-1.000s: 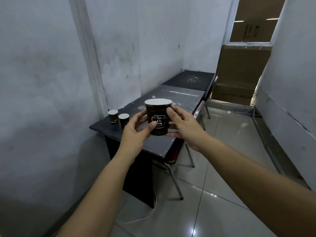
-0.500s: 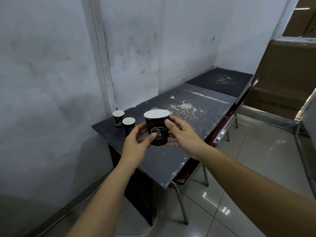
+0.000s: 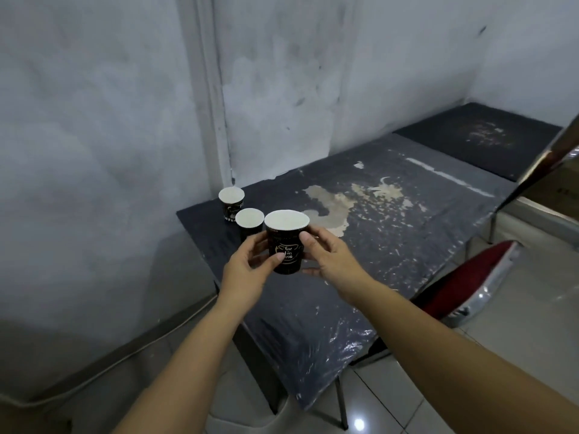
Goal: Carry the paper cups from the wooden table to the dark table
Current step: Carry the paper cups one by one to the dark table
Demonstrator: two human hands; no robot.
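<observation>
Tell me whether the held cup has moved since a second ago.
Yes. The held cup has come closer to the two cups standing on the dark table.

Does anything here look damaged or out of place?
Yes: the dark table has its coating worn off in pale flaking patches near the middle. The two cups on it stand upright, and nothing looks spilled.

The room is dim and greyish, lit softly from the right. A bright glare spot sits on the floor tile (image 3: 359, 423), and plastic wrap on the table edge (image 3: 341, 349) glints (the chair (image 3: 463, 296) too). Wide-angle bending curves the wall (image 3: 94, 120). The picture is slightly soft, compression-smeared.
</observation>
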